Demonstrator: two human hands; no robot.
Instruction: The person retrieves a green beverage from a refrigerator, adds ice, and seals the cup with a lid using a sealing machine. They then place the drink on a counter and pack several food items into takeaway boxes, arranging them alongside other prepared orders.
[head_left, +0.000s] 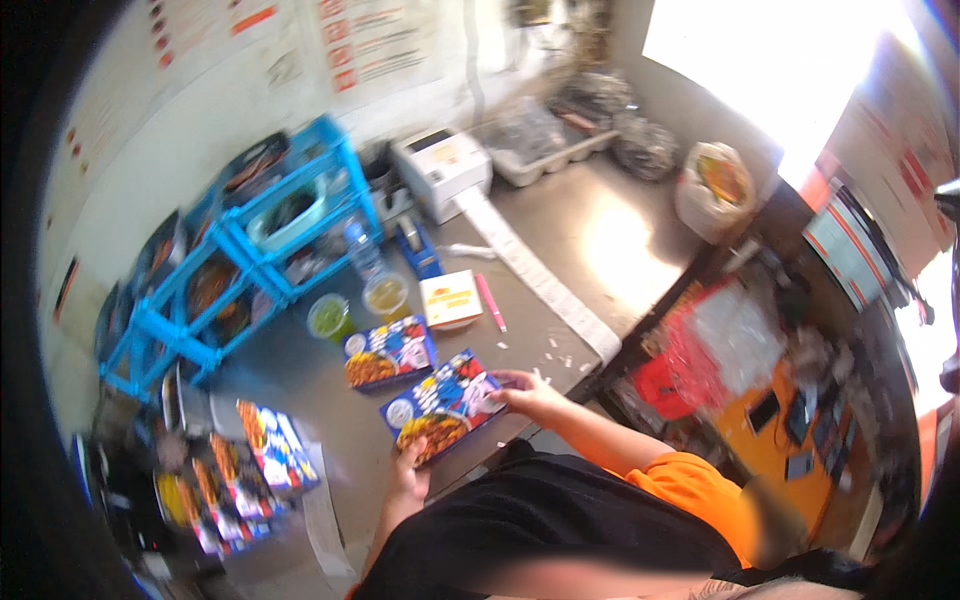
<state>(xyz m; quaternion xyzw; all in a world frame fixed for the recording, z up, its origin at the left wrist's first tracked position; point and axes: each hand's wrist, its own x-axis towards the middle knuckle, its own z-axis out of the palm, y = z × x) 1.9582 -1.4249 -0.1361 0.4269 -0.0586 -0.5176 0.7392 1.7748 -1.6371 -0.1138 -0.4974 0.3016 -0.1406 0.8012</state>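
Between my two hands is a blue printed food box (442, 405) with a picture of a meal on its top. My left hand (411, 471) grips its near left corner. On the opposite side, my right hand (529, 396) holds the right edge with the thumb on top. A second box of the same print (390, 352) lies on the table just beyond it. Two clear plastic cups, one with green contents (330, 318) and one with yellowish contents (386, 297), stand behind that box. A small white and orange box (451, 299) sits to their right.
A white label printer (442, 169) trails a long paper strip (536, 277) across the grey table. Blue plastic baskets (247, 262) line the wall. Nearby are a pink pen (491, 302), a blue tape dispenser (418, 247) and a plastic bottle (362, 247). Several similar boxes (277, 446) stand at left.
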